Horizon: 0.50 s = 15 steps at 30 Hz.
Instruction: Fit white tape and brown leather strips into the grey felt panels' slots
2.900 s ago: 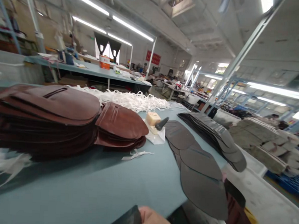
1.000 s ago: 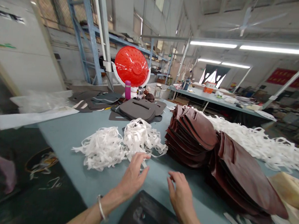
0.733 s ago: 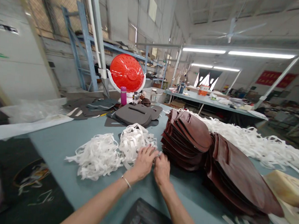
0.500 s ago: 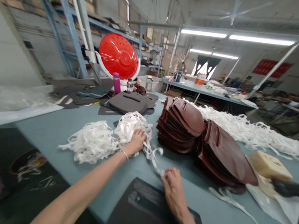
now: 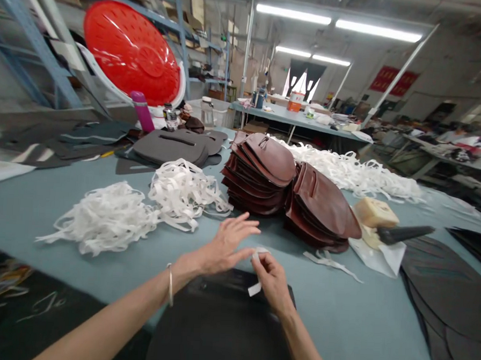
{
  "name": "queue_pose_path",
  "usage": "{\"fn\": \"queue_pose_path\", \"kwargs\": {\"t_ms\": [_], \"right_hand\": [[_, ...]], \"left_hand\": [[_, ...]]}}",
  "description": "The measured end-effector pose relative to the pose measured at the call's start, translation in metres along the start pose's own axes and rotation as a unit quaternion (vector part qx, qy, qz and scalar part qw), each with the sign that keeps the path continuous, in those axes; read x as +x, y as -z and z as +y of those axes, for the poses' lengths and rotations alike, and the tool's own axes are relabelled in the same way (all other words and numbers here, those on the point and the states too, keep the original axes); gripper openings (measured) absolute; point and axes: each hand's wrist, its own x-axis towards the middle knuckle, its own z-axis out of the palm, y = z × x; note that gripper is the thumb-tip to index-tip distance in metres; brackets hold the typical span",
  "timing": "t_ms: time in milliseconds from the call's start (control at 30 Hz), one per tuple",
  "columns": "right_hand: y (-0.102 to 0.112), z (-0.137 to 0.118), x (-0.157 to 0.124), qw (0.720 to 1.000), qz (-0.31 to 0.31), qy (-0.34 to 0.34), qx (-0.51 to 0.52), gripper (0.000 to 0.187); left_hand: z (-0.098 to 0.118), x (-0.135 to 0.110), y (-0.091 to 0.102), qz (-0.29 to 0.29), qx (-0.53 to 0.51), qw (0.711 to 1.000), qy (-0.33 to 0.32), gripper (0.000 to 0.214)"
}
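Observation:
Both my hands meet over a dark leather piece (image 5: 217,324) at the near edge of the blue-grey table (image 5: 330,313). My right hand (image 5: 273,281) pinches a short white tape strip (image 5: 256,272) between thumb and fingers. My left hand (image 5: 224,246) touches the strip's top end with thumb and forefinger, its other fingers spread. Two heaps of white tape (image 5: 142,204) lie to the left, just beyond my left hand. Stacks of brown leather pieces (image 5: 288,185) stand behind my hands.
A tan block and a dark-handled tool (image 5: 399,232) rest on white paper at right. Grey cut pieces (image 5: 448,287) fan out at the far right, more grey pieces (image 5: 169,147) at back. A red basin (image 5: 130,50), a pink bottle (image 5: 141,113) and more white tape (image 5: 345,172) lie behind.
My hands reached into the tape heap, my right hand pulled one strip free, and both hands came back over the dark piece. The view swung from the right side of the table to here.

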Motion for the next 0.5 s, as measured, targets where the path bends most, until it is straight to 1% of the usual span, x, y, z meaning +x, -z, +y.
{"fn": "queue_pose_path", "kwargs": {"t_ms": [33, 67, 100, 167, 233, 333, 400, 500], "right_hand": [[-0.001, -0.005, -0.002, 1.0, -0.02, -0.009, 0.009, 0.032], [0.0, -0.01, -0.006, 0.999, -0.036, -0.021, 0.013, 0.032], [0.003, -0.014, -0.01, 0.998, -0.049, -0.037, 0.013, 0.032], [0.012, -0.019, -0.02, 0.994, -0.074, -0.075, 0.005, 0.034], [0.024, -0.019, -0.032, 0.99, -0.096, -0.104, -0.002, 0.035], [0.039, -0.014, -0.048, 0.987, -0.106, -0.117, -0.004, 0.034], [0.044, -0.008, -0.057, 0.987, -0.103, -0.126, -0.005, 0.034], [0.048, -0.002, -0.07, 0.981, -0.107, -0.16, 0.01, 0.036]], "left_hand": [[0.012, -0.002, -0.006, -0.032, -0.033, 0.999, -0.022, 0.033], [0.02, -0.004, -0.01, -0.055, -0.056, 0.997, -0.025, 0.029], [0.025, -0.006, -0.014, -0.071, -0.071, 0.995, -0.018, 0.027], [0.026, -0.01, -0.015, -0.096, -0.101, 0.99, 0.014, 0.028], [0.023, -0.016, -0.01, -0.124, -0.147, 0.98, 0.057, 0.029], [0.021, -0.029, 0.003, -0.162, -0.209, 0.958, 0.108, 0.03], [0.022, -0.041, 0.01, -0.167, -0.21, 0.954, 0.133, 0.029], [0.022, -0.064, 0.012, -0.165, -0.203, 0.949, 0.175, 0.028]]}}
